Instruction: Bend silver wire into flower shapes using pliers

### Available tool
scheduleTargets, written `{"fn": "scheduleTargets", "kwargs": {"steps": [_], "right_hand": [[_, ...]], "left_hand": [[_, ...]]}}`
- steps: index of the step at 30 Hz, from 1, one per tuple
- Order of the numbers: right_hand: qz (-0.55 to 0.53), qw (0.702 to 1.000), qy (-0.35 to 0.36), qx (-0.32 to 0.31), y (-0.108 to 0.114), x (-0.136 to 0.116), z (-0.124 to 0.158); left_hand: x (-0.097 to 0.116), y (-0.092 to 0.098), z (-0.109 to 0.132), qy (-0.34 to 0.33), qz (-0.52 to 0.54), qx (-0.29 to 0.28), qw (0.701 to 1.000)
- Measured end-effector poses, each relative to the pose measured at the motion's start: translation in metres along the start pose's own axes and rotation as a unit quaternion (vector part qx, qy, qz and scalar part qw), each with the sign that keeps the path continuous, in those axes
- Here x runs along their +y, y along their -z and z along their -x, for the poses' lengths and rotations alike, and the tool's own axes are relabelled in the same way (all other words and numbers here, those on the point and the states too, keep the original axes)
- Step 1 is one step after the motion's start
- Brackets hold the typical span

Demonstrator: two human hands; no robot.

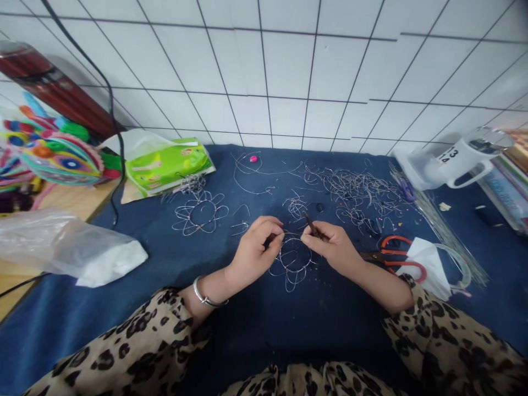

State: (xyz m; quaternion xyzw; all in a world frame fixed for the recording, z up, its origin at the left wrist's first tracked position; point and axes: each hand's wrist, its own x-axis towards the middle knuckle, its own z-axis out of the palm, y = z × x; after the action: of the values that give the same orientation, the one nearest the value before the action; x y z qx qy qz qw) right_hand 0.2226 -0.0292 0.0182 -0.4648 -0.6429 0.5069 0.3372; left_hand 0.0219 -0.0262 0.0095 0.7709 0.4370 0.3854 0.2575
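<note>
A wire flower frame [292,263] with small pink beads lies on the blue cloth [247,330] between my hands. My left hand [254,250] is closed, pinching the frame's upper left edge. My right hand [332,246] is closed around small dark pliers [311,225], whose tip points up and to the left above the frame's top. A silver bangle [205,296] sits on my left wrist. A finished-looking wire flower [200,213] lies further left on the cloth.
A heap of cut wire bits [355,192] is behind my right hand. Red-handled scissors [396,253], a white tissue [427,264], a white mug [466,159], a green tissue pack [167,165], a plastic bag [66,247] and a pink bead [253,158] surround the work.
</note>
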Motion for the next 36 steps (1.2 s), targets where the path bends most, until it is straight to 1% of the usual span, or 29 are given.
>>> {"fn": "scheduleTargets", "kwargs": {"steps": [13,15,20,30,36], "right_hand": [[-0.036,0.999,-0.005,0.005,0.001,0.002,-0.002],[-0.037,0.999,-0.005,0.008,0.001,0.001,-0.003],[-0.056,0.998,-0.016,0.014,0.0,0.0,-0.005],[-0.131,0.991,-0.034,0.016,-0.003,0.001,-0.009],[-0.173,0.983,-0.041,0.036,-0.002,0.004,-0.01]], "left_hand": [[0.0,0.001,0.004,-0.049,0.028,-0.054,0.997],[0.0,0.0,0.005,-0.051,0.034,-0.06,0.996],[-0.002,0.0,0.003,-0.028,0.044,-0.083,0.995],[-0.008,0.004,-0.001,-0.061,0.049,-0.101,0.992],[-0.012,0.009,-0.004,-0.112,0.071,-0.171,0.976]]}}
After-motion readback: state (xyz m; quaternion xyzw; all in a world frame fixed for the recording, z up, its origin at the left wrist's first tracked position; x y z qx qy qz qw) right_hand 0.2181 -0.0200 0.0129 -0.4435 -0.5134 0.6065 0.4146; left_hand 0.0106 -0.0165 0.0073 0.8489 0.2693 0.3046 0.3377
